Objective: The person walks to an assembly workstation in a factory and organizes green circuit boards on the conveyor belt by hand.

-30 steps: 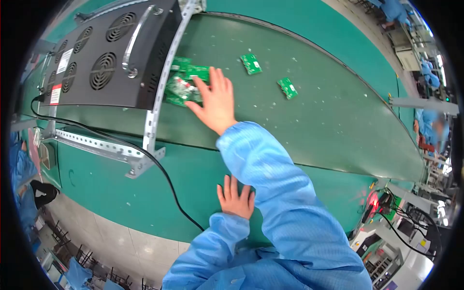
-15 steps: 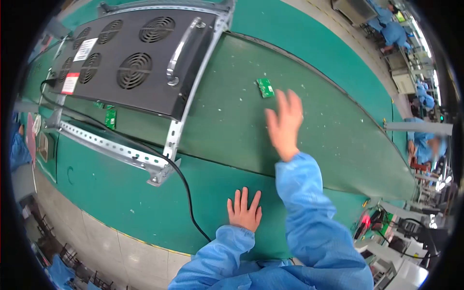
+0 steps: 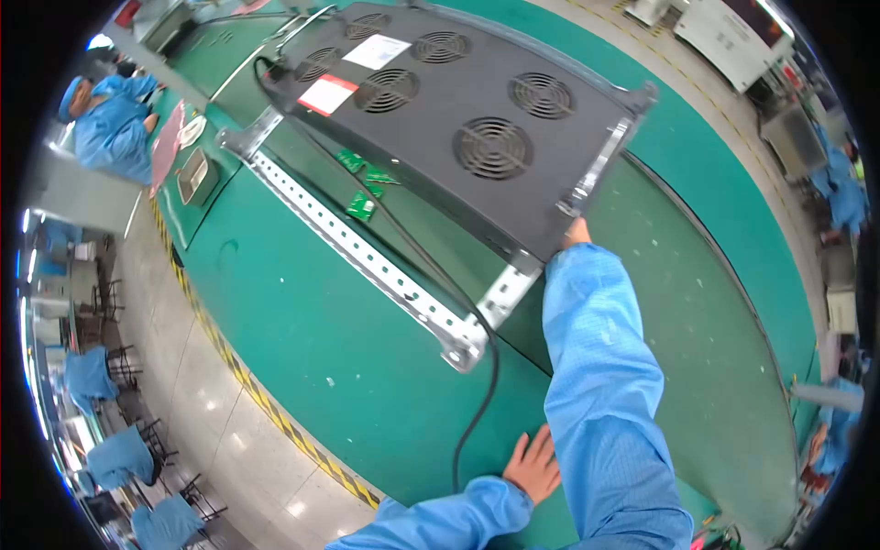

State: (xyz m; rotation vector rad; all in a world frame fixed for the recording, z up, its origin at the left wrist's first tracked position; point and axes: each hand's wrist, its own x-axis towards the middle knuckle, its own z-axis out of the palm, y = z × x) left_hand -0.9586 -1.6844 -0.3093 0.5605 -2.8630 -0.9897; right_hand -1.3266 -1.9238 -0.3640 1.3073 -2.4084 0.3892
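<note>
Swung way over to the left since half a second ago, and stretched the right arm out under the black fan unit (image 3: 477,110), away from the single board out on the belt.

Nearest: left hand (image 3: 534,466) flat and open, fingers spread, palm down on the green table (image 3: 302,321) close to the near edge, right beside the black power cable (image 3: 477,403) running across the table. Holding nothing.

Further out: right sleeve (image 3: 596,367) reaching straight across the table onto the darker conveyor belt (image 3: 697,302). Right hand (image 3: 577,233) almost completely hidden behind the near right corner of the fan unit, only a sliver showing, so can't tell if open or gripping anything. Looks to be right up against that corner, beside the chrome handle (image 3: 600,165).

Perforated metal bracket (image 3: 367,261) running along the near edge of the fan unit, ending in a foot (image 3: 463,344) on the table.

Under the fan unit, on the belt towards its left end: a few small green circuit boards (image 3: 362,188) lying loose, close together, well apart from the right hand.

Far left corner: another person in blue (image 3: 110,124) beyond the table end. More blue-clad people at the far right edge, too small to say much.
</note>
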